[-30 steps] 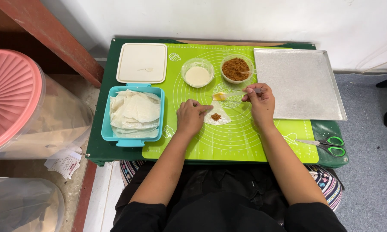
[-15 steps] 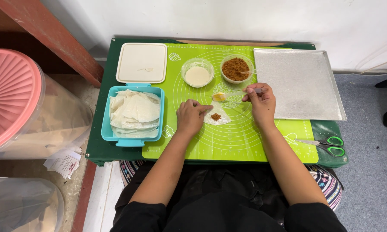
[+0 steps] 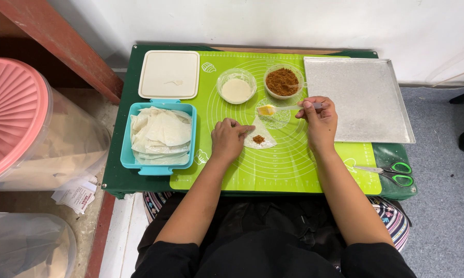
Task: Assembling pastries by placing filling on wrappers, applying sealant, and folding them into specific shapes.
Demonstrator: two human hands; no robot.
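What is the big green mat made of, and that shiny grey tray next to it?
The green mat looks like silicone or soft plastic: matte, lying flat, printed with white rings. The tray looks like metal, probably aluminium: dull silver with a raised rim. The right hand rests at its edge.

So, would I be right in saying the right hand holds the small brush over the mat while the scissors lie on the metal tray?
Not quite. The head view shows the scissors lying on the green table below the metal tray, not on it. The right hand does hold the small brush over the mat.
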